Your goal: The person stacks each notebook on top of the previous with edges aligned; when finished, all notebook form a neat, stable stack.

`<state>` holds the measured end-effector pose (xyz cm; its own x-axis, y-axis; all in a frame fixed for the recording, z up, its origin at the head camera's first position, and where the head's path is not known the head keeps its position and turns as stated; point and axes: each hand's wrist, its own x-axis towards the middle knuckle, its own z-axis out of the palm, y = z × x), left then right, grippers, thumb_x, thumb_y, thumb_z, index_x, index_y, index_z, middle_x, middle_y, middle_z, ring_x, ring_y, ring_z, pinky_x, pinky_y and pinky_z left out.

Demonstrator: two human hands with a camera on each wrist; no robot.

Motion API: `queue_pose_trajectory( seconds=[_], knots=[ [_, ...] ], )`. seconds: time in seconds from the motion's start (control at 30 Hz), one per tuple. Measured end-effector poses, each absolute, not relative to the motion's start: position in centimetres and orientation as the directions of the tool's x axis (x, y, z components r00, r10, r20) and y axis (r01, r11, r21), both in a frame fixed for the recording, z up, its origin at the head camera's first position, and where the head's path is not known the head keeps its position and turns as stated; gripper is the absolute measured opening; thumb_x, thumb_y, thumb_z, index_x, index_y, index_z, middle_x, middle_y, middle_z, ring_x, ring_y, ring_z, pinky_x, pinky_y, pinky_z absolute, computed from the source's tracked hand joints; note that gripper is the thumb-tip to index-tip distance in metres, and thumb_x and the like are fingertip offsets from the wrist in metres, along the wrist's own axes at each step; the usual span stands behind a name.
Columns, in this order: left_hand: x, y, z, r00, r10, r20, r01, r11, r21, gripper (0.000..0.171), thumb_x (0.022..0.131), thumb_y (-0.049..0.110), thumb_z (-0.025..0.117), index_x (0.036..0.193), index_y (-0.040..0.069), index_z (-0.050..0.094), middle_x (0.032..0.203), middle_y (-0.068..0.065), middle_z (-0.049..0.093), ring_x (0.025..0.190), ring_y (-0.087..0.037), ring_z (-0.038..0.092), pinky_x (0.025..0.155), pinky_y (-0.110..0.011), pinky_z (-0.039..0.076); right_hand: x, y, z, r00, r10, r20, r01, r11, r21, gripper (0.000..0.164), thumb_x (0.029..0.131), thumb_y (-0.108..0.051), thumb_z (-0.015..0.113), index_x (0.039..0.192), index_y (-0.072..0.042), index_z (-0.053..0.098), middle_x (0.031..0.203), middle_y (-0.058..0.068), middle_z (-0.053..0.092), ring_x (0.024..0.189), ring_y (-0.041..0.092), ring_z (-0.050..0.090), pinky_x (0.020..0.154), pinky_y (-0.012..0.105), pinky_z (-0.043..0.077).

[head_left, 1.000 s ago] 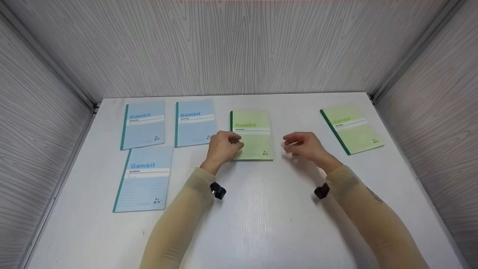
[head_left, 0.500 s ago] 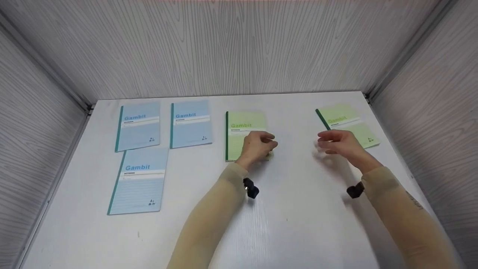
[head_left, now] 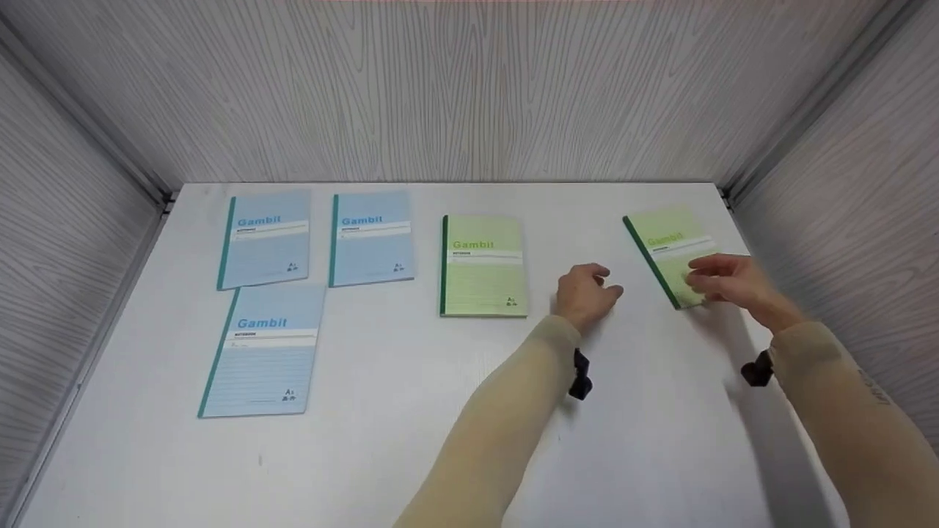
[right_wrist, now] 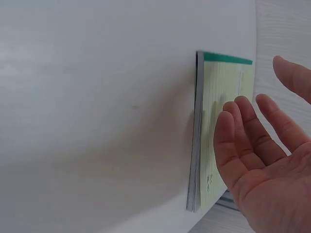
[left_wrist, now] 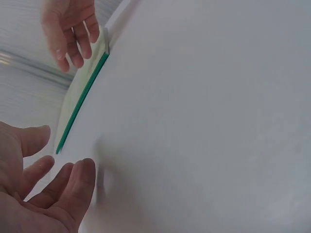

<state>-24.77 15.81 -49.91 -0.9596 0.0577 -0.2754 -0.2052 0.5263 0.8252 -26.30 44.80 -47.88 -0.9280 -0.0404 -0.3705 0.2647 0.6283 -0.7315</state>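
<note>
A tilted green notebook (head_left: 664,260) lies at the right of the table, its dark green spine facing left. Over its lower right part hovers my right hand (head_left: 737,284), fingers loosely bent and holding nothing; the right wrist view shows the notebook's page edges (right_wrist: 194,145) beside those fingers. My left hand (head_left: 589,295), also holding nothing, hangs above the table between the two green notebooks, thumb and fingers apart in the left wrist view. The other green notebook (head_left: 484,275) lies straight at the middle, left of that hand.
On the left lie three blue notebooks: one at the back left (head_left: 268,249), another beside it (head_left: 373,253), and a third (head_left: 260,367) in front, touching or slightly under the first. Wood-grain panels (head_left: 455,88) wall the white table (head_left: 381,440) at the back and sides.
Both hands have moved to the right. The left hand has passed across the middle green notebook, and the right hand has come over the tilted one. The notebooks stay where they were.
</note>
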Motion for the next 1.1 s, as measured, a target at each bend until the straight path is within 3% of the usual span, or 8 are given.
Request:
queue_pose_trajectory(
  seconds=[0.23, 0.37, 0.47, 0.57, 0.67, 0.77, 0.9, 1.1],
  knots=[
    [-23.8, 19.8, -49.7, -0.923, 0.058, -0.380, -0.316, 0.447, 0.837, 0.045, 0.101, 0.041, 0.081, 0.144, 0.028, 0.075, 0.146, 0.003, 0.075, 0.139, -0.017, 0.069, 0.119, -0.041, 0.056, -26.2, 47.8, -48.0, -0.911, 0.038, -0.411, 0.316, 0.704, -0.636, 0.074, 0.109, -0.051, 0.071, 0.161, -0.002, 0.054, 0.109, -0.034, 0.060, 0.107, 0.001, 0.058, 0.093, 0.016, 0.056],
    [-23.6, 21.1, -49.5, -0.908, 0.068, -0.414, -0.363, 0.367, 0.856, 0.045, 0.101, 0.040, 0.081, 0.145, 0.028, 0.075, 0.147, 0.002, 0.074, 0.141, -0.019, 0.067, 0.120, -0.040, 0.055, -26.3, 48.7, -48.3, -0.907, 0.063, -0.415, 0.330, 0.718, -0.613, 0.080, 0.108, -0.056, 0.069, 0.163, -0.001, 0.052, 0.140, -0.008, 0.065, 0.121, 0.013, 0.057, 0.099, 0.023, 0.053],
    [-23.6, 22.0, -49.6, -0.895, 0.092, -0.436, -0.387, 0.323, 0.864, 0.045, 0.102, 0.037, 0.080, 0.146, 0.028, 0.074, 0.148, 0.002, 0.073, 0.142, -0.018, 0.066, 0.120, -0.039, 0.054, -26.5, 49.2, -48.5, -0.898, 0.086, -0.432, 0.359, 0.711, -0.605, 0.083, 0.109, -0.056, 0.067, 0.166, 0.001, 0.047, 0.167, 0.018, 0.051, 0.144, 0.029, 0.050, 0.108, 0.032, 0.046],
    [-23.7, 22.4, -49.5, -0.887, 0.101, -0.451, -0.404, 0.303, 0.863, 0.047, 0.102, 0.035, 0.080, 0.147, 0.027, 0.073, 0.148, 0.002, 0.073, 0.142, -0.018, 0.066, 0.121, -0.038, 0.054, -26.8, 49.5, -48.7, -0.892, 0.102, -0.440, 0.378, 0.701, -0.605, 0.084, 0.110, -0.055, 0.066, 0.168, 0.002, 0.044, 0.177, 0.026, 0.039, 0.153, 0.032, 0.042, 0.110, 0.033, 0.043],
    [-24.0, 22.6, -49.2, -0.886, 0.106, -0.451, -0.408, 0.281, 0.869, 0.049, 0.102, 0.032, 0.080, 0.150, 0.025, 0.071, 0.149, 0.000, 0.073, 0.140, -0.017, 0.067, 0.120, -0.038, 0.055, -27.2, 49.5, -48.8, -0.897, 0.116, -0.427, 0.382, 0.691, -0.614, 0.081, 0.108, -0.053, 0.070, 0.166, 0.000, 0.048, 0.171, 0.019, 0.049, 0.137, 0.017, 0.052, 0.103, 0.023, 0.048],
    [-24.5, 22.7, -49.0, -0.888, 0.127, -0.442, -0.402, 0.249, 0.881, 0.052, 0.102, 0.027, 0.079, 0.153, 0.021, 0.069, 0.149, -0.003, 0.073, 0.137, -0.017, 0.069, 0.118, -0.035, 0.056, -27.4, 49.7, -48.8, -0.901, 0.104, -0.422, 0.377, 0.671, -0.638, 0.077, 0.108, -0.047, 0.072, 0.165, 0.000, 0.050, 0.144, -0.004, 0.066, 0.113, -0.002, 0.058, 0.093, 0.017, 0.055],
    [-25.2, 22.9, -49.1, -0.889, 0.152, -0.433, -0.400, 0.206, 0.893, 0.052, 0.101, 0.021, 0.078, 0.153, 0.017, 0.069, 0.151, -0.004, 0.072, 0.137, -0.016, 0.069, 0.118, -0.032, 0.056, -27.4, 50.0, -48.7, -0.893, 0.058, -0.447, 0.382, 0.621, -0.684, 0.072, 0.111, -0.036, 0.071, 0.166, 0.002, 0.047, 0.113, -0.031, 0.063, 0.100, -0.011, 0.065, 0.091, 0.018, 0.061],
    [-26.6, 23.5, -50.3, -0.893, 0.179, -0.413, -0.387, 0.165, 0.907, 0.046, 0.100, 0.019, 0.076, 0.146, 0.015, 0.074, 0.147, -0.002, 0.074, 0.133, -0.015, 0.070, 0.111, -0.030, 0.059, -27.2, 50.4, -48.6, -0.884, 0.049, -0.465, 0.403, 0.582, -0.706, 0.069, 0.112, -0.026, 0.068, 0.170, 0.002, 0.041, 0.137, -0.011, 0.062, 0.100, -0.010, 0.070, 0.093, 0.020, 0.062]
  ],
)
